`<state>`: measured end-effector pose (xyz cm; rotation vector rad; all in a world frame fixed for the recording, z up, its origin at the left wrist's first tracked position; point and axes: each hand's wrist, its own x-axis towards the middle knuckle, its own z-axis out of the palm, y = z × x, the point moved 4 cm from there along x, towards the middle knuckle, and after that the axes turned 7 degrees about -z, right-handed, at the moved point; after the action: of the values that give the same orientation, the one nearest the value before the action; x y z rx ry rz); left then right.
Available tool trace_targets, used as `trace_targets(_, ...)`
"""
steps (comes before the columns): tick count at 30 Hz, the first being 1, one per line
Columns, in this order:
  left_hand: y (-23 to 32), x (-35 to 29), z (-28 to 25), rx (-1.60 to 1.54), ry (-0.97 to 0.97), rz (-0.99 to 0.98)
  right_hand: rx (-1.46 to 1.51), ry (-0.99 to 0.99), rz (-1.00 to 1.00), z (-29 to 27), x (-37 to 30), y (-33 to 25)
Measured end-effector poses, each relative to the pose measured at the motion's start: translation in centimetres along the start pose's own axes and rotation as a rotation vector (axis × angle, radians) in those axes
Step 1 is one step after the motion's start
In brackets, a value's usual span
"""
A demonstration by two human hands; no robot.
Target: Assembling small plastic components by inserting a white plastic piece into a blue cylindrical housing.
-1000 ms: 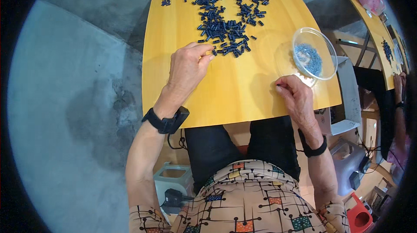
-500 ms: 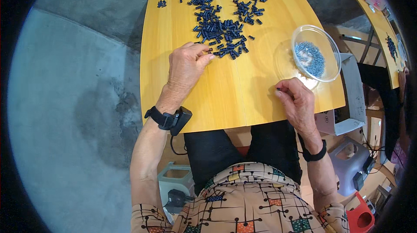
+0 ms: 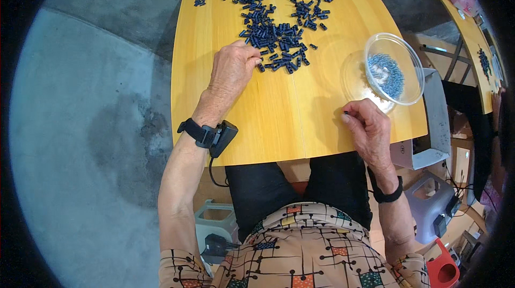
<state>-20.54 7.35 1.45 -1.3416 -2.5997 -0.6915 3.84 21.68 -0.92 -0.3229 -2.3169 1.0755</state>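
Observation:
My left hand (image 3: 232, 70) is at the near left edge of a pile of small dark cylindrical parts (image 3: 276, 35) on the yellow table. Its thumb and fingers are pinched together, and whatever they hold is hidden. To the right, above the table's near part, my right hand (image 3: 369, 127) pinches a small black part (image 3: 346, 113) between thumb and forefinger. Just beyond that hand stands a clear round plastic bowl (image 3: 417, 97), tilted, with many tiny bluish, shiny pieces (image 3: 387, 76) inside.
A small cluster of dark parts (image 3: 199, 2) lies at the table's far left. An open white box (image 3: 437, 127) stands beside the table's right edge. Plastic stools, one grey (image 3: 426, 197), flank my legs. Another table (image 3: 461, 25) with dark parts is at far right.
My left hand has shifted slightly away from me and its fingertips have closed at the pile's edge. The right hand stays nearly in place, still pinching the small black part.

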Motion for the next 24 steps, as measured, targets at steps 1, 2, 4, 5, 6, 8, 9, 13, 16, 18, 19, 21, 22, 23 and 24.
trace_targets(1, -0.1, -0.1, 0.0, -0.007, 0.004, -0.010, -0.002, -0.001, 0.001, 0.0, 0.0, 0.0)
trace_targets(2, -0.2, -0.1, -0.1, -0.014, 0.007, -0.021, -0.001, -0.002, 0.002, -0.1, 0.1, -0.1)
trace_targets(4, -0.3, -0.2, -0.2, -0.014, -0.007, -0.045, -0.005, -0.016, -0.002, -0.1, 0.2, -0.3)
trace_targets(5, -0.5, -0.3, -0.2, -0.013, -0.018, -0.069, -0.002, -0.017, -0.001, -0.1, 0.1, -0.2)
trace_targets(6, -0.7, -0.5, -0.3, -0.011, -0.020, -0.071, -0.001, -0.012, -0.002, -0.1, 0.1, -0.2)
trace_targets(8, -0.9, -0.9, -0.5, -0.013, 0.002, -0.047, 0.003, -0.007, -0.003, -0.1, 0.0, -0.2)
trace_targets(9, -0.8, -1.2, -0.5, -0.010, 0.001, -0.048, 0.003, -0.008, 0.005, -0.2, 0.0, -0.3)
trace_targets(13, -0.4, -2.0, -0.8, 0.000, -0.023, -0.053, 0.034, 0.036, 0.005, -0.3, -0.2, 0.0)
trace_targets(16, 0.1, -2.6, -0.9, -0.037, -0.008, -0.060, 0.050, 0.052, -0.068, -0.3, -0.2, 0.2)
trace_targets(18, 0.0, -3.2, -1.0, -0.072, 0.013, -0.074, 0.019, 0.043, -0.069, -0.3, 0.1, -0.3)
trace_targets(19, -0.2, -3.5, -1.0, -0.013, 0.028, -0.043, -0.009, 0.035, -0.069, -0.2, 0.2, -0.5)
trace_targets(21, -0.2, -4.0, -1.2, 0.028, 0.045, -0.002, -0.083, 0.041, -0.103, -0.2, 0.4, -0.7)
trace_targets(22, 0.0, -4.4, -1.4, -0.006, 0.050, -0.023, -0.144, 0.046, -0.140, -0.1, 0.4, -0.8)
trace_targets(23, 0.2, -4.9, -1.7, -0.041, 0.054, -0.043, -0.178, 0.020, -0.115, 0.1, 0.5, -0.8)
trace_targets(24, 0.5, -5.4, -1.8, -0.060, 0.057, -0.032, -0.200, 0.026, -0.111, 0.3, 0.4, -0.7)
